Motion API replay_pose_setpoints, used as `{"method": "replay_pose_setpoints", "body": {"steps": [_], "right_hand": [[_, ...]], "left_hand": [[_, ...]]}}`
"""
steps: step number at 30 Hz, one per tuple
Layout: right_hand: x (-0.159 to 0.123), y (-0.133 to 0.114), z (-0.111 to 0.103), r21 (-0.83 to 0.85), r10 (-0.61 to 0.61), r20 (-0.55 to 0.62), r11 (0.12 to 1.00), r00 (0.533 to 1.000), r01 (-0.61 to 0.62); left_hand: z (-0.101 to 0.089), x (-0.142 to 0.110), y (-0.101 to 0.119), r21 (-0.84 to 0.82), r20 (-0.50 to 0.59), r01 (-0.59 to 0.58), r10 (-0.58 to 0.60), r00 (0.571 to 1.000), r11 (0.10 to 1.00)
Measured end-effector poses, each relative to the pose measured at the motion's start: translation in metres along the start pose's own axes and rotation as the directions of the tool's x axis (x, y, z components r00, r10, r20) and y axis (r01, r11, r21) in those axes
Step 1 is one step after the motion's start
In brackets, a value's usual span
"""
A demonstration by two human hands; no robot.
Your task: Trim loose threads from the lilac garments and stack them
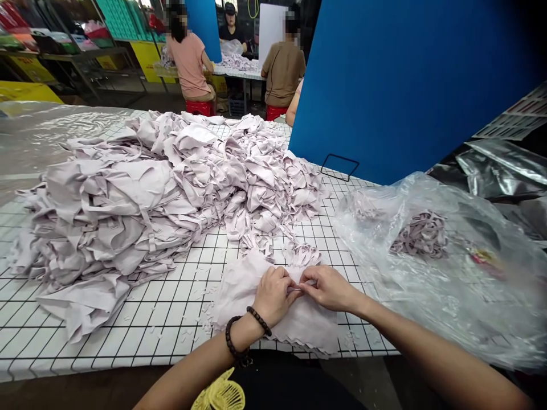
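Observation:
A pale lilac fabric piece (pixel 239 285) with a zigzag-cut lower edge lies flat in front of me at the near edge of the table. My left hand (pixel 274 297), with dark beaded bracelets on its wrist, is closed, thumb and fingers pinching the cloth. Right beside it my right hand (pixel 328 288) pinches the same cloth, and the fingertips of both hands nearly meet. Whatever small part lies between the fingertips is too small to make out. Just beyond the hands sit gathered strap-like strips (pixel 301 254) of the same colour.
A big heap of lilac fabric pieces (pixel 141 188) covers the left and middle of the grid-patterned table (pixel 171 319). Small white scraps (pixel 187 330) are scattered nearby. On the right lies a clear plastic bag (pixel 470 296) below a blue board (pixel 397 85). Several people sit at another table behind.

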State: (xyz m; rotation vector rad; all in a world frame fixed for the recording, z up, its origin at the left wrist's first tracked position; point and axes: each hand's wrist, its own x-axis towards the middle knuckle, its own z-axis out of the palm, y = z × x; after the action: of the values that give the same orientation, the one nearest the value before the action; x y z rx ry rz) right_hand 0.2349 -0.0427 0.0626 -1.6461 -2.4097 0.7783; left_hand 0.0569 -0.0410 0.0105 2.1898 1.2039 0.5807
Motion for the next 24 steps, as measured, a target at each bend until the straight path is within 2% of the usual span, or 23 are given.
{"method": "replay_pose_setpoints", "body": {"steps": [12, 19, 24], "right_hand": [[0.001, -0.004, 0.000, -0.075, -0.046, 0.026, 0.996, 0.999, 0.047], [0.002, -0.007, -0.010, -0.182, -0.131, 0.070, 0.973, 0.989, 0.142], [0.008, -0.009, -0.013, -0.177, -0.109, 0.065, 0.977, 0.992, 0.119]], "left_hand": [[0.000, 0.000, -0.001, -0.018, 0.001, 0.002, -0.002, 1.000, 1.000], [-0.002, 0.001, -0.001, -0.049, 0.019, 0.027, -0.026, 0.999, 0.998], [-0.002, 0.002, -0.002, -0.047, 0.017, 0.020, -0.019, 1.000, 0.999]]}}
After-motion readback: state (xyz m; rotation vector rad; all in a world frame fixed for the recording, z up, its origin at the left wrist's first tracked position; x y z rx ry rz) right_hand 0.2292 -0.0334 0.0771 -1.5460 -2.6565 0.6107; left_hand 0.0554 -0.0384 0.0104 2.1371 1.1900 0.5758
